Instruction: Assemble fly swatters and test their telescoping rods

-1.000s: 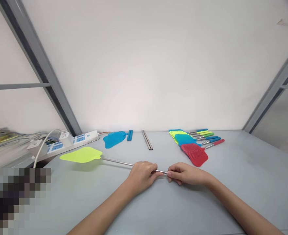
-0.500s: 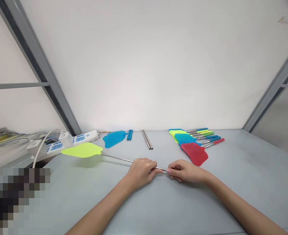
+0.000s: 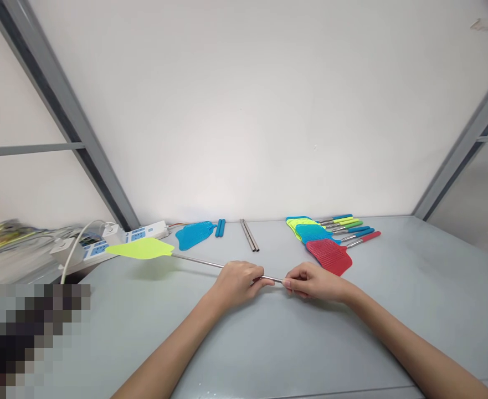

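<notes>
A fly swatter with a yellow-green head (image 3: pixel 142 249) and a thin metal rod (image 3: pixel 198 261) stretches across the middle, its head raised over the table at the left. My left hand (image 3: pixel 239 282) is closed around the rod. At the rod's right end, the fingers of my right hand (image 3: pixel 316 281) pinch the tip; whether a small part is hidden between them I cannot tell. Behind my hands lie two metal tubes (image 3: pixel 249 235), two blue handles (image 3: pixel 220 228) and a blue swatter head (image 3: pixel 194 235).
Finished-looking swatters with blue, yellow and green handles lie in a row at the back right, a red swatter (image 3: pixel 330 256) in front. A white power strip (image 3: pixel 154 228) with plugs and a cable runs along the left edge. A wall (image 3: pixel 244 111) stands behind the table.
Both hands and the swatter sit slightly higher in the picture, and the view has shifted a little. Both grips on the rod look the same.
</notes>
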Tool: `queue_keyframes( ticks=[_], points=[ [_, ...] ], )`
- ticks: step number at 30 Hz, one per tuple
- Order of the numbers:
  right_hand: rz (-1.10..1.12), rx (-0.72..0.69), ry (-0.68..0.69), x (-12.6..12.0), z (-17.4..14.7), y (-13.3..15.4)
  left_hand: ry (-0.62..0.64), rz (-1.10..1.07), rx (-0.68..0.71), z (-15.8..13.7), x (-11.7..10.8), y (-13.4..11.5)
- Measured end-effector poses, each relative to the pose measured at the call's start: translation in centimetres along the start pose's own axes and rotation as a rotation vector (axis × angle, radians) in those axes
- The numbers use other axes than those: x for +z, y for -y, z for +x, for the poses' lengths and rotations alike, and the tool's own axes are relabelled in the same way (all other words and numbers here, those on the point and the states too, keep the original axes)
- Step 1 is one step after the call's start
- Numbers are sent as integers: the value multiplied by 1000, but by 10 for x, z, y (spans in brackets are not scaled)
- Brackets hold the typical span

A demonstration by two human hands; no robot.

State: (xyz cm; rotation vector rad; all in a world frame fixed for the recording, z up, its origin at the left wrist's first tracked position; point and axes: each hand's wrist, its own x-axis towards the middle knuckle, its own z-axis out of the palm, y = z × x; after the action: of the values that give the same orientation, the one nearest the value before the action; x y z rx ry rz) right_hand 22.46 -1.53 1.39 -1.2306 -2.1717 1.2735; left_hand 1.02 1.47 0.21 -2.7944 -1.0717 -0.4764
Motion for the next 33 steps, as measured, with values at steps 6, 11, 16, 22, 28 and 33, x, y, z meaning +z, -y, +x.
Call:
queue_keyframes(
  ticks=[6, 11, 16, 22, 28, 33],
  points=[
    [-19, 5, -12, -1, 0, 1, -15, 2, 12, 0, -2, 4],
    [-33, 3, -13, -2, 0, -1, -13, 55, 31, 0, 0, 8],
    [-39, 11, -14, -3, -2, -2, -23, 79, 26, 0, 0, 10],
    [-38, 15, 2, -5, -4, -1, -12, 79, 13, -1, -4, 10],
    [-57, 15, -4, -6, -6, -1, -4, 85, 17, -3, -5, 14],
    [-88, 0, -4, -8, -7, -1, -11, 68, -3, -4, -5, 16]
  ],
)
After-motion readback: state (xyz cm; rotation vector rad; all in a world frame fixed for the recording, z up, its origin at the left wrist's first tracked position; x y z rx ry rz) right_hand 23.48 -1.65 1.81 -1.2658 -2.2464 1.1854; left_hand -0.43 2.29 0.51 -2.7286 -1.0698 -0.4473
